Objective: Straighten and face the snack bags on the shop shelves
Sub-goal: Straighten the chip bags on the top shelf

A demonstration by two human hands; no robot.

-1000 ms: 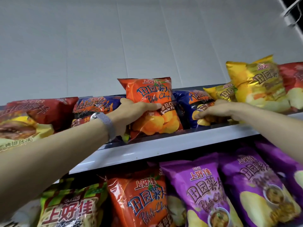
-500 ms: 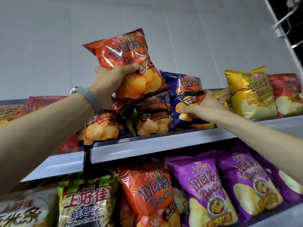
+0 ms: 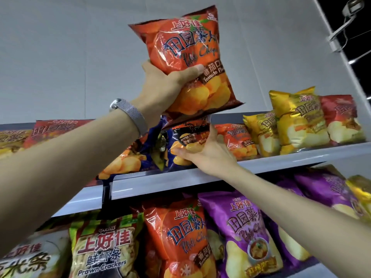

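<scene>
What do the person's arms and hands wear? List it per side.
Left arm: bare, no sleeve in view, silver mesh wristband at the wrist. Right arm: bare, wrist bare. Left hand and right hand: no gloves or rings showing.

Shop. Two grey metal shelves, one above the other, hold rows of same-brand snack bags: purple chips, yellow chips, prawn crackers. Plain white wall behind.
</scene>
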